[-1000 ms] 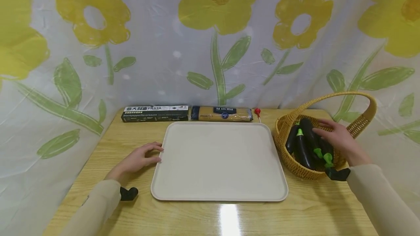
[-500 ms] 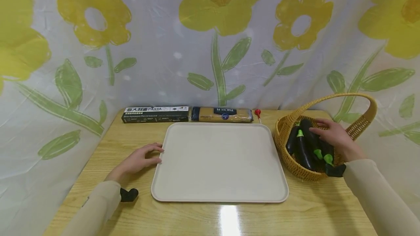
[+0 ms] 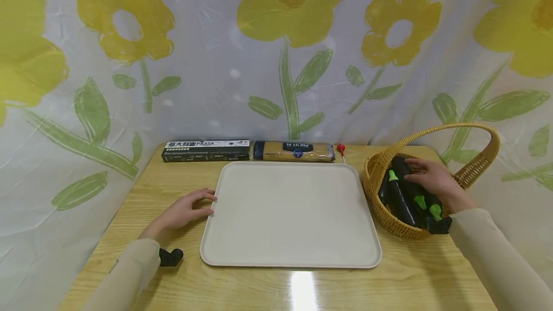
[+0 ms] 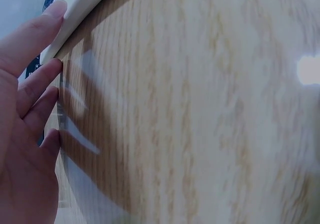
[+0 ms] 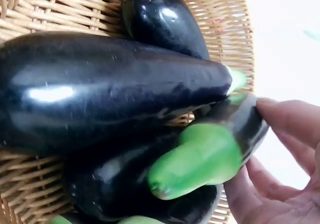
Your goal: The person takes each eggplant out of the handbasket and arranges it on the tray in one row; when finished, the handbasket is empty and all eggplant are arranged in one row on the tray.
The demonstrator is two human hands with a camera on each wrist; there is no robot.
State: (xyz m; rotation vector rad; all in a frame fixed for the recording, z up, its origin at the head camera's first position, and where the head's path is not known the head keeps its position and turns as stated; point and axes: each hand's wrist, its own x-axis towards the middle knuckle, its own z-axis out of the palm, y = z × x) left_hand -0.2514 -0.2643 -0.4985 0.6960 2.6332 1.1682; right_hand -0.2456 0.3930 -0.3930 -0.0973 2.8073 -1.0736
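Note:
At the left edge of a cream tray (image 3: 290, 215) rests my left hand (image 3: 186, 210), its fingers loosely bent and the fingertips right at the rim. In the left wrist view its thumb (image 4: 35, 36) lies along that rim. My right hand (image 3: 436, 184) reaches under the handle of a wicker basket (image 3: 384, 222) holding several dark eggplants with green caps. Thumb and fingers grip one eggplant (image 5: 245, 121), its green cap turned toward the right wrist camera. A large glossy eggplant (image 5: 115, 88) lies beside it. Another eggplant (image 3: 402, 200) leans along the basket's near left side.
Behind the tray stand a black pasta box (image 3: 206, 151) and a spaghetti packet (image 3: 294, 151). A small red-topped stick (image 3: 341, 150) lies to their right. The basket's tall handle (image 3: 453, 126) arches over the right hand. A flowered curtain (image 3: 203, 76) closes off the back.
My right hand has shifted slightly left within the basket, the eggplants around it moving a little. The left hand has stayed at the tray's edge.

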